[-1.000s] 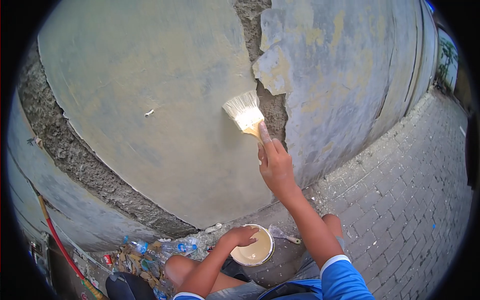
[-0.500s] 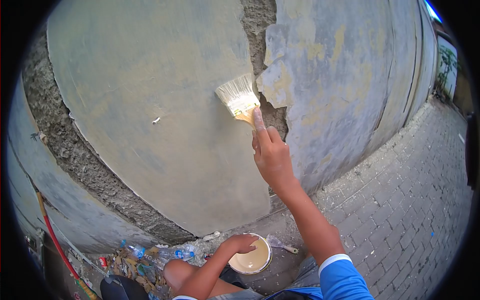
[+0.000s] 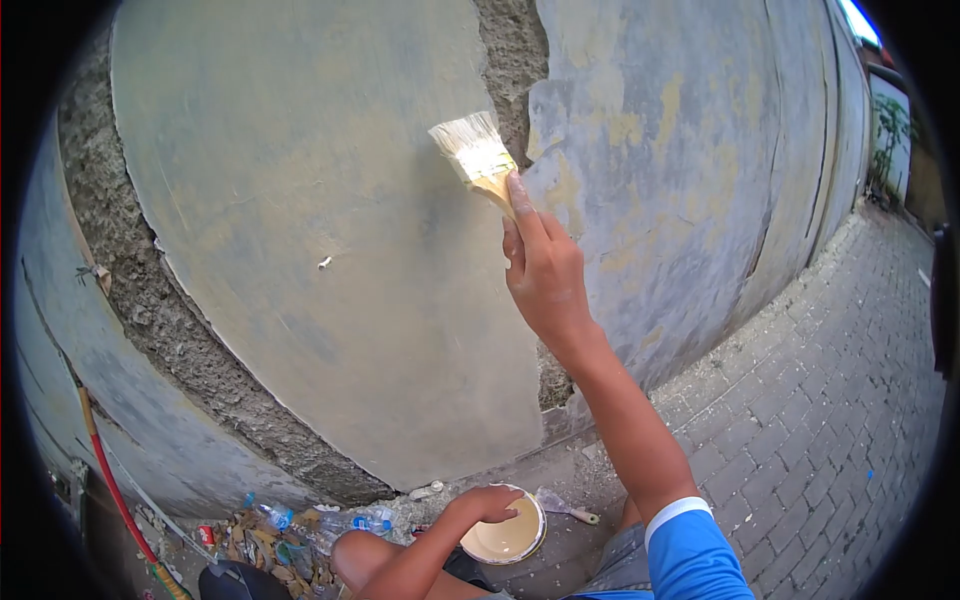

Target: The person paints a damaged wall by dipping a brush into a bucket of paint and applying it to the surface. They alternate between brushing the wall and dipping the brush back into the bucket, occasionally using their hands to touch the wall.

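My right hand [image 3: 546, 275] is closed around the wooden handle of a wide paintbrush [image 3: 482, 162], its index finger stretched along the handle. The pale bristles point up and left in front of the smooth grey-beige wall patch [image 3: 330, 330]; whether they touch it I cannot tell. Low down, my left hand [image 3: 490, 503] lies over the left rim of a round paint bucket [image 3: 541, 535], fingers curled over the edge. Cream-coloured paint shows inside the bucket. Beside it on the ground lies a second brush [image 3: 568, 508] with a light handle.
Rough bare strips [image 3: 175, 335] flank the smooth patch; peeling plaster [image 3: 680, 190] continues right. Plastic bottles [image 3: 365, 520], dry leaves and a red can [image 3: 207, 535] lie at lower left, near a red pole [image 3: 115, 490]. Paving [image 3: 800, 430] runs along the right.
The right hand and paintbrush have moved up a little along the wall. The left hand stays at the bucket rim. The view has shifted slightly.
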`<state>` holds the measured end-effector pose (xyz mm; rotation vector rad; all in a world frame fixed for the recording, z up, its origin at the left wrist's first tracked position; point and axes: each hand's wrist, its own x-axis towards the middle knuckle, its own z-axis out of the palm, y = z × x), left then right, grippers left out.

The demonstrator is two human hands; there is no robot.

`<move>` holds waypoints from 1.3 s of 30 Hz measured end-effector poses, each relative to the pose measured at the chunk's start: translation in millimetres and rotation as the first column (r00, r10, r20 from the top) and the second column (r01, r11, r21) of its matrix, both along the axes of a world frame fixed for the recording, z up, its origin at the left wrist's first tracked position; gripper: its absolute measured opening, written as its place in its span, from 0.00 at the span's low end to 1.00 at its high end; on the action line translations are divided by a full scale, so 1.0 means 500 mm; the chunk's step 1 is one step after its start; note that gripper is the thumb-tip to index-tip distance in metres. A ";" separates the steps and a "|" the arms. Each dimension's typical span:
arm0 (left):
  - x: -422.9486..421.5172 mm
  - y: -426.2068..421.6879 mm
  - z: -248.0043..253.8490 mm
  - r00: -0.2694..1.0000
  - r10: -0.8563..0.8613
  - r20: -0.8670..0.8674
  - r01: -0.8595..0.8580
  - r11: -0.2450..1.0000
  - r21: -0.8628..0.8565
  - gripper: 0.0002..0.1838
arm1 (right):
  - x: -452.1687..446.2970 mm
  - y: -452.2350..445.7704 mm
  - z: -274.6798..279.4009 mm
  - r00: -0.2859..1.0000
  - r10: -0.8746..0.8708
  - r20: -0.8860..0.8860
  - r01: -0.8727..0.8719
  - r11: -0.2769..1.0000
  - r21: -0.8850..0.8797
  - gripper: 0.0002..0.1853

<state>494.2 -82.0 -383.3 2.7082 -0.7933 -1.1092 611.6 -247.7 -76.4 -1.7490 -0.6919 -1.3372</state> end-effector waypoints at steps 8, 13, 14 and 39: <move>0.010 0.016 -0.048 0.999 0.002 0.037 0.001 0.998 -0.057 0.30 | -0.043 -0.021 -0.126 0.985 -0.004 -0.174 -0.020 0.990 -0.136 0.39; 0.008 0.006 -0.035 0.999 0.018 0.047 -0.016 0.999 -0.039 0.30 | -0.040 -0.022 -0.031 1.000 0.025 -0.011 -0.026 0.999 -0.045 0.37; 0.004 0.001 -0.023 0.999 0.019 0.045 -0.017 0.999 -0.033 0.30 | -0.021 -0.013 0.002 1.000 -0.014 0.017 0.014 0.999 -0.050 0.37; -0.005 -0.005 -0.002 0.997 -0.002 0.076 0.007 0.998 -0.067 0.30 | -0.010 -0.044 0.303 0.936 -0.114 0.333 0.158 0.981 -0.110 0.28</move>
